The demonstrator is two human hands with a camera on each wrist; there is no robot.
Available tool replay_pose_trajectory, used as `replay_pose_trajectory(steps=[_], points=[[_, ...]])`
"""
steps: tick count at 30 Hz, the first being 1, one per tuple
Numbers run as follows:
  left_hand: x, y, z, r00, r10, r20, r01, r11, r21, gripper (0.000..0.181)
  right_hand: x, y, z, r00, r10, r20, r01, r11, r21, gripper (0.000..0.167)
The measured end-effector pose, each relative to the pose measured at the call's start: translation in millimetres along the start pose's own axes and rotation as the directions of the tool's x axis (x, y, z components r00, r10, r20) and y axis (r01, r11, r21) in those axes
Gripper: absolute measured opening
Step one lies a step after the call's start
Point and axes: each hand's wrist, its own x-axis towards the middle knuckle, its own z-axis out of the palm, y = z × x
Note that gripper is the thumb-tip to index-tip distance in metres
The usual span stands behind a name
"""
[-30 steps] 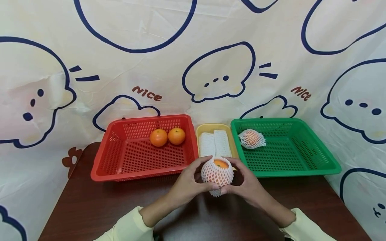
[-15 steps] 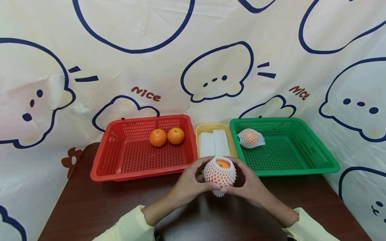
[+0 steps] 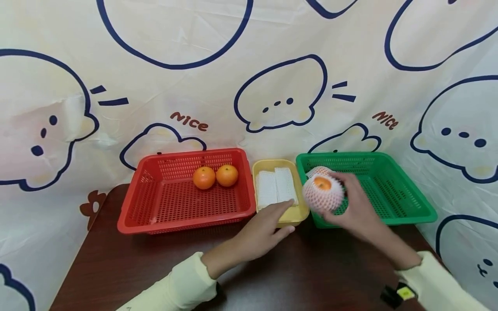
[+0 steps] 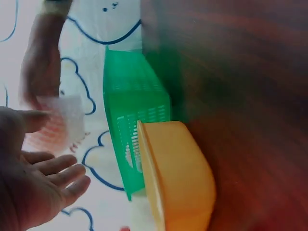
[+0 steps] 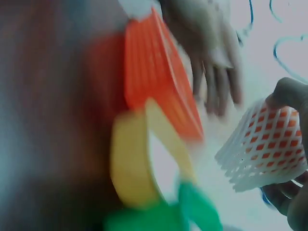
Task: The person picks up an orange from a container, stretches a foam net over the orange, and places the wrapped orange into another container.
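My right hand (image 3: 355,209) grips an orange (image 3: 322,183) wrapped in a white foam net sleeve (image 5: 269,144), over the left part of the green basket (image 3: 422,203). The fruit's bare top shows through the net's opening. Behind it, partly hidden, a second netted orange (image 3: 320,169) lies in that basket. My left hand (image 3: 260,233) holds nothing; its fingers are extended near the front of the small yellow tray (image 3: 297,216). In the left wrist view the left hand (image 4: 38,178) is also seen with spread fingers, apart from the wrapped fruit.
Flat white foam nets (image 3: 276,185) lie in the yellow tray. To the left, a red basket (image 3: 186,222) holds two bare oranges (image 3: 215,176). All three containers stand in a row on the dark wooden table (image 3: 272,280), before a printed cloth backdrop (image 3: 218,95).
Both hands held the wrapped orange in front of the yellow tray. The left hand has let go, and the right hand has carried the fruit right and away from me to the green basket.
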Motion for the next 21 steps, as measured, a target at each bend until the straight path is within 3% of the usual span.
replay_pose_trajectory(steps=[1,3,8,12,15,18,21], points=[[5.4,2.1,3.2,0.999,0.046,0.002,-0.046,0.994,0.094,0.061,6.7,10.1,-6.7,1.0,-0.012,-0.015,0.012,0.998,-0.055,0.089],[17.0,7.0,10.4,0.99,0.137,0.016,-0.137,0.957,0.254,0.057,20.4,32.8,-19.1,0.999,-0.029,-0.019,0.025,0.987,-0.159,0.087],[43.4,16.2,34.2,0.956,0.287,0.067,-0.287,0.854,0.433,0.052,49.7,87.1,-42.8,0.995,-0.038,0.087,0.065,0.938,-0.341,0.078],[56.7,24.3,52.0,0.945,0.303,0.127,-0.321,0.774,0.546,0.05,72.0,117.4,-53.9,0.98,-0.005,0.201,0.098,0.885,-0.455,0.073],[65.3,29.4,60.5,0.942,0.282,0.183,-0.334,0.728,0.598,0.05,86.4,133.8,-55.8,0.961,0.059,0.269,0.098,0.841,-0.532,0.068],[73.4,31.1,66.2,0.942,0.25,0.223,-0.335,0.723,0.604,0.049,96.8,148.4,-53.4,0.929,0.105,0.355,0.122,0.819,-0.561,0.064],[78.7,32.0,70.9,0.946,0.212,0.245,-0.321,0.72,0.615,0.048,102.2,160.5,-49.9,0.887,0.166,0.432,0.111,0.83,-0.547,0.065]])
